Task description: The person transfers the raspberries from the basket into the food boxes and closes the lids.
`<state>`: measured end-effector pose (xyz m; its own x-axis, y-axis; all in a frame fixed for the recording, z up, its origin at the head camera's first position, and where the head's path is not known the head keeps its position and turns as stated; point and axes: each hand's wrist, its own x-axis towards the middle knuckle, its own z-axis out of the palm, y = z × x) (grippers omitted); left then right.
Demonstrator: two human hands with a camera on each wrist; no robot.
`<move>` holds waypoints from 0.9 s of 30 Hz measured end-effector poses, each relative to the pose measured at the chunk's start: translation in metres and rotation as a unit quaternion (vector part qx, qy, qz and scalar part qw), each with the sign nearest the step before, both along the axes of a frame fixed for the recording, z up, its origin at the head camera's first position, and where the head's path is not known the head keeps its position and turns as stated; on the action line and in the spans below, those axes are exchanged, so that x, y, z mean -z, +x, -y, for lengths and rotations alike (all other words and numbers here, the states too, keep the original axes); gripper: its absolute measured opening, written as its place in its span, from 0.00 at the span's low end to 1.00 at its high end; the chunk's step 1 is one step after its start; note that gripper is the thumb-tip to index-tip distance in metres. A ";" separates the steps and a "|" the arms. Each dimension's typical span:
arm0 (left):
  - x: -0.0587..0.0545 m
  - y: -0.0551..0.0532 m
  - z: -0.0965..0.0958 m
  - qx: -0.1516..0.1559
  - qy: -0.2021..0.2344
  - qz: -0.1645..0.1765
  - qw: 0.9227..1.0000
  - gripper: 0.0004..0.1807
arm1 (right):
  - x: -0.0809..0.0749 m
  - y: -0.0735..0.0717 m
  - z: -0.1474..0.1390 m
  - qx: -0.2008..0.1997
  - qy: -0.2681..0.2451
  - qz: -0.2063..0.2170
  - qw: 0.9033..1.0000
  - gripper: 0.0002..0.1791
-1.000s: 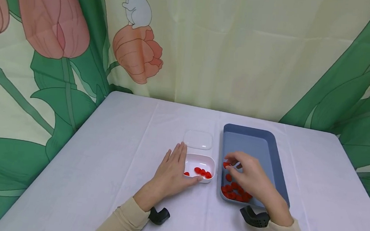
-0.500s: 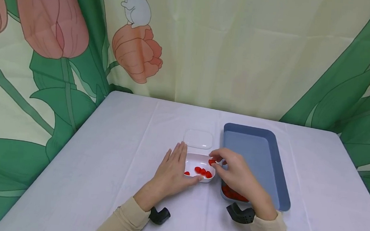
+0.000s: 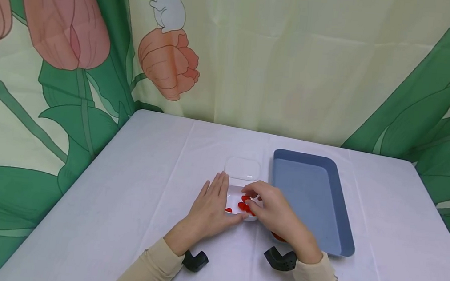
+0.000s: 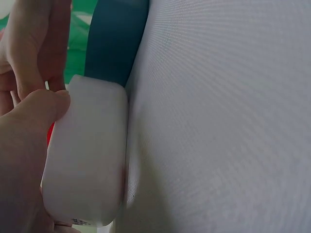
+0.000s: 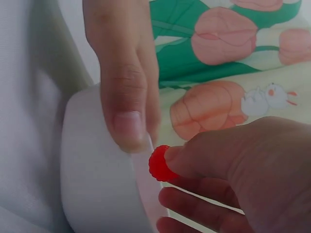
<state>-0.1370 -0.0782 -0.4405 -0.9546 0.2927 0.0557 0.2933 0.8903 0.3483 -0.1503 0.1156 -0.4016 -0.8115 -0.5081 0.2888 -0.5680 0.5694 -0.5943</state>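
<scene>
A small white box [image 3: 234, 199] stands on the table with several red raspberries [image 3: 228, 210] in it. My left hand [image 3: 209, 208] rests flat along its left side, fingers straight, thumb on the front rim. In the left wrist view the thumb [image 4: 48, 104] touches the top edge of the box's wall. My right hand [image 3: 273, 207] is over the box, pinching a raspberry [image 5: 161, 164] between thumb and fingers. That raspberry is just above the rim in the right wrist view. The right hand hides part of the box's right side.
A blue-grey tray [image 3: 305, 183] lies right of the box; the right forearm covers most of the raspberries [image 3: 278, 237] at its near end. Behind the box is a clear lid [image 3: 242, 168]. A printed curtain [image 3: 279, 74] hangs along the table's far edge.
My right hand has carried a raspberry leftward from the tray to over the white box. The left hand has stayed against the box.
</scene>
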 end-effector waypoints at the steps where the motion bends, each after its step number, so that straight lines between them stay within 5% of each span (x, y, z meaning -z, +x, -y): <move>1: 0.000 0.000 0.000 0.000 0.000 -0.001 1.000 0.59 | 0.001 0.000 0.001 0.001 0.001 -0.002 1.000 0.13; 15: 0.000 0.000 0.000 0.000 0.001 -0.005 1.000 0.59 | 0.009 0.000 0.010 0.008 0.018 -0.006 1.000 0.12; 27: -0.001 0.001 0.000 0.001 0.000 0.008 1.000 0.61 | 0.001 0.001 -0.002 -0.015 -0.035 -0.015 0.999 0.13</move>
